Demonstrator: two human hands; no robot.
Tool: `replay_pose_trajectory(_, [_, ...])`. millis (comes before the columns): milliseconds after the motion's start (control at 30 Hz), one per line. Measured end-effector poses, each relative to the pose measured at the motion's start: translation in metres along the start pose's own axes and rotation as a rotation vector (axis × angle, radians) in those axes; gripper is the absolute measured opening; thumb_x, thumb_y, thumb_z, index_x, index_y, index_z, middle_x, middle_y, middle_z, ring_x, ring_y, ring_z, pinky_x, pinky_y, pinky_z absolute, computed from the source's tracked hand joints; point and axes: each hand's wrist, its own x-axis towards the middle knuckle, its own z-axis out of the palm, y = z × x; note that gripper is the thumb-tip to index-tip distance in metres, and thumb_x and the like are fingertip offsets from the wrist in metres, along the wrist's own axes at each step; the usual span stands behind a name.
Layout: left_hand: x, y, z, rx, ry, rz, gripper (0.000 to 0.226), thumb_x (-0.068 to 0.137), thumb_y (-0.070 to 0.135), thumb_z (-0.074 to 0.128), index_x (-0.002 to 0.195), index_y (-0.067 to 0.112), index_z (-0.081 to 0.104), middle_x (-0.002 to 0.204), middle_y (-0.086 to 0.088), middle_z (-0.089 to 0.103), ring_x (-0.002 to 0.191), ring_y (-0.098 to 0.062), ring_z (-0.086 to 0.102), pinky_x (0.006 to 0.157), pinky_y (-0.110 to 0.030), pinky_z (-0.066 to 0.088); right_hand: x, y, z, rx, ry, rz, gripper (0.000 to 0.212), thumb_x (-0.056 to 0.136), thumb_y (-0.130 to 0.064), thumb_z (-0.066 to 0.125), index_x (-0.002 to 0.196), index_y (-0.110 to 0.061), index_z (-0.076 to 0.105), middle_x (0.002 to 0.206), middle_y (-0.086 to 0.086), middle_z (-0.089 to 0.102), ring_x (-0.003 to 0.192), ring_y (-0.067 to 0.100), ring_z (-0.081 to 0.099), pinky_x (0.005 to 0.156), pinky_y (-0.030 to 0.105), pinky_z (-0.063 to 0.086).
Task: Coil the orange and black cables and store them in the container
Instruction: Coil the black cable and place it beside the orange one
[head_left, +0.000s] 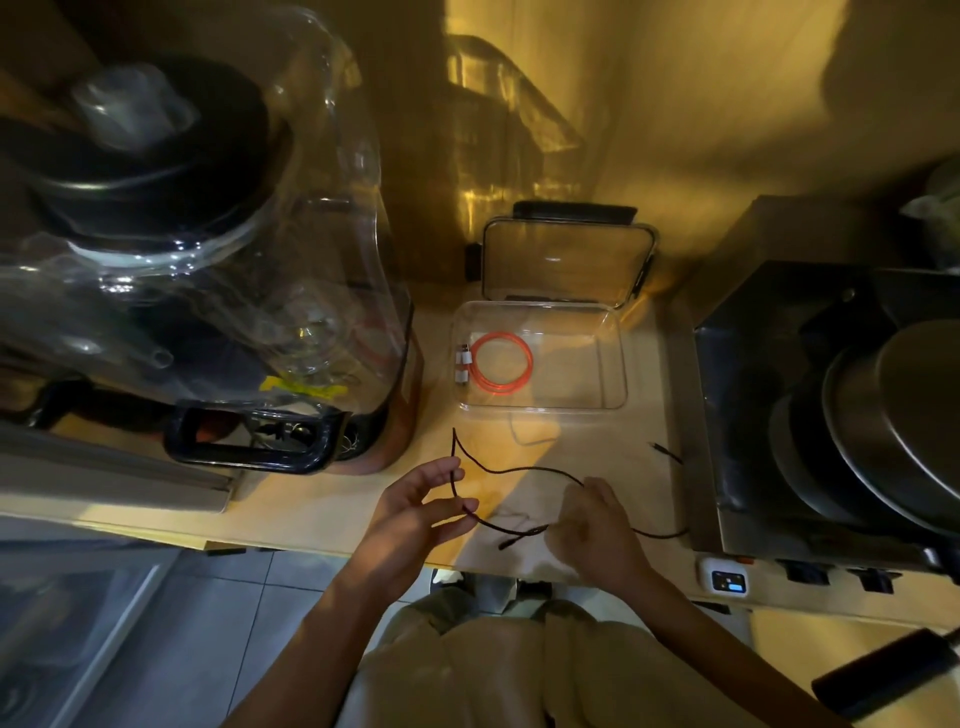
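- While the thin black cable (519, 470) arcs over the worktop (322, 499), left hand (415, 512) fingers (457, 506) pinch it
- Right hand (597, 525) fingers close on it too
- Orange cable (501, 364), a round coil, lies inside the clear container (618, 364)

The black cable (519, 470) vanishes behind the blurred right hand (597, 525); its far plug (655, 446) on the bench (322, 499) is perhaps too small to identify.

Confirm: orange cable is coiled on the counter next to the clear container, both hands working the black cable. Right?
Not quite. The head view shows the coiled orange cable lying inside the clear container, at its left end, not beside it on the counter. The rest holds: the left hand and right hand both work the black cable.
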Motion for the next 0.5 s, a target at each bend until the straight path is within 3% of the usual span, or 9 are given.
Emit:
replay_pose_trajectory(67, [0.000,0.003,0.004,-0.035,-0.011,0.002,0.044,0.079,-0.018,0.061,0.117,0.004,0.062,0.117,-0.013,0.057,0.085,-0.025,0.069,0.073,-0.034,0.057,0.001,-0.011,-0.004,-0.008,-0.027,-0.093,0.068,0.074,-0.049,0.051,0.134,-0.017,0.052,0.141,-0.003,0.043,0.135,0.011,0.036,0.112,0.023,0.029])
replay_pose_trajectory(100, [0.000,0.004,0.006,-0.053,-0.016,0.001,0.043,0.079,-0.017,0.061,0.117,0.004,0.062,0.116,-0.012,0.058,0.083,-0.024,0.069,0.072,-0.034,0.058,0.001,-0.019,-0.007,0.000,-0.046,-0.150,0.065,0.076,-0.046,0.057,0.135,-0.019,0.053,0.141,-0.006,0.046,0.134,0.008,0.038,0.114,0.023,0.030])
replay_pose_trajectory(200, [0.003,0.007,0.012,-0.123,-0.016,-0.011,0.044,0.077,-0.014,0.063,0.119,0.002,0.060,0.111,-0.011,0.060,0.082,-0.023,0.071,0.070,-0.031,0.059,-0.001,-0.038,-0.011,0.173,-0.148,-0.236,0.035,0.082,-0.026,0.068,0.116,-0.022,0.070,0.120,-0.010,0.068,0.113,-0.001,0.060,0.097,0.019,0.047])
replay_pose_trajectory(300, [0.005,0.010,0.016,-0.197,-0.009,-0.016,0.053,0.070,-0.007,0.068,0.121,0.001,0.058,0.108,-0.010,0.061,0.087,-0.025,0.070,0.073,-0.032,0.059,-0.006,-0.053,-0.022,0.236,-0.168,-0.206,0.020,0.093,-0.013,0.059,0.106,-0.015,0.075,0.099,-0.012,0.071,0.091,-0.014,0.061,0.077,0.005,0.043])
replay_pose_trajectory(400, [0.011,0.013,0.016,-0.236,0.025,0.002,0.051,0.073,-0.009,0.066,0.122,-0.002,0.057,0.107,-0.012,0.059,0.085,-0.024,0.070,0.078,-0.033,0.060,-0.004,-0.059,-0.029,0.372,-0.134,-0.108,0.022,0.096,-0.009,0.056,0.094,-0.019,0.075,0.069,-0.021,0.066,0.065,-0.011,0.058,0.062,0.009,0.042])
replay_pose_trajectory(500, [0.014,0.016,0.016,-0.200,0.073,0.033,0.042,0.081,-0.017,0.057,0.121,-0.002,0.059,0.107,-0.013,0.058,0.087,-0.025,0.069,0.077,-0.031,0.060,-0.004,-0.061,-0.040,0.508,-0.081,-0.039,0.028,0.097,-0.014,0.056,0.077,-0.025,0.073,0.063,-0.007,0.071,0.061,0.005,0.064,0.064,0.028,0.054])
